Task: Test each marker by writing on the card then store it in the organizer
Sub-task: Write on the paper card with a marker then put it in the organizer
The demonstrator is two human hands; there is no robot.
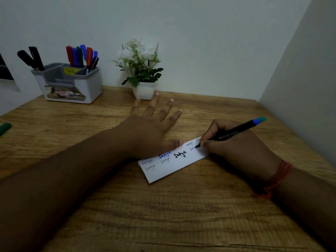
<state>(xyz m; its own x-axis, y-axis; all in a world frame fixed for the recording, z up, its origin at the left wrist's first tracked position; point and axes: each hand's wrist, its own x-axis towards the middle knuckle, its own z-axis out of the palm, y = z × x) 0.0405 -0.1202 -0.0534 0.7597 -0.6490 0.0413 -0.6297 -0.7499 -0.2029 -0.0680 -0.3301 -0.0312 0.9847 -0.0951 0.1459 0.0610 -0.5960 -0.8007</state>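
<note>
A white card (174, 166) lies slanted on the wooden desk (163, 215), covered with several handwritten words in different colours. My left hand (149, 128) lies flat with fingers spread, its thumb pressing the card's upper edge. My right hand (234, 144) grips a black marker with a blue-teal end (236, 132); its tip touches the card's right end. The grey and white organizer (72, 82) stands at the back left, holding several red, blue and green markers (81, 56) on its right and two black ones (32, 58) on its left.
A small white pot with an artificial white-flowered plant (141, 70) stands against the back wall, just beyond my left fingertips. A green marker (4, 129) pokes in at the desk's left edge. A wall closes off the right side.
</note>
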